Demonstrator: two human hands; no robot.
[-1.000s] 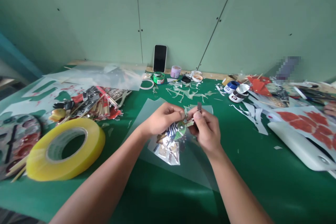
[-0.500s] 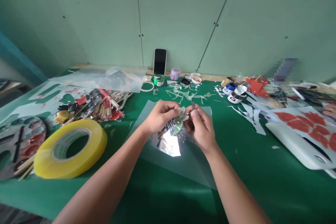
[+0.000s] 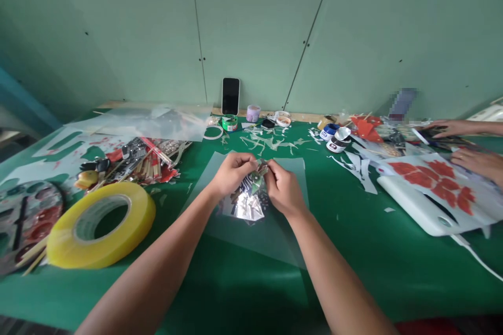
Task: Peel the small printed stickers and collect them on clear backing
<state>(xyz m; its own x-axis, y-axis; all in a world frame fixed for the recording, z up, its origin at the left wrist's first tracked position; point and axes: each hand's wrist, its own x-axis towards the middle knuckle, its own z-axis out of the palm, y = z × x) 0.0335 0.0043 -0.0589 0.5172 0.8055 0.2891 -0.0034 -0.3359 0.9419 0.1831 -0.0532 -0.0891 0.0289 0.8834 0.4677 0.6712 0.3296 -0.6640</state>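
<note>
My left hand (image 3: 231, 171) and my right hand (image 3: 283, 191) meet over the middle of the green table (image 3: 353, 251). Both are closed in a pinch on a small painted cut-out figure (image 3: 251, 188) with green, black-and-white striped and shiny silver parts. The figure hangs between my fingers just above a clear plastic sheet (image 3: 259, 235) that lies flat on the table. A small dark piece showed in my right fingers earlier; I cannot make it out now.
A big yellow tape roll (image 3: 100, 225) lies left, beside a paint palette (image 3: 23, 214) and a pile of tools and sticks (image 3: 145, 159). A phone (image 3: 230, 95) leans on the wall. Paint pots (image 3: 334, 138) and paper scraps sit behind. Another person's hands (image 3: 467, 154) work by a red-patterned sheet (image 3: 436, 178) at right.
My hands and the figure have sunk closer to the plastic sheet. The view has swung right, so another person's hands now show at the right edge.
</note>
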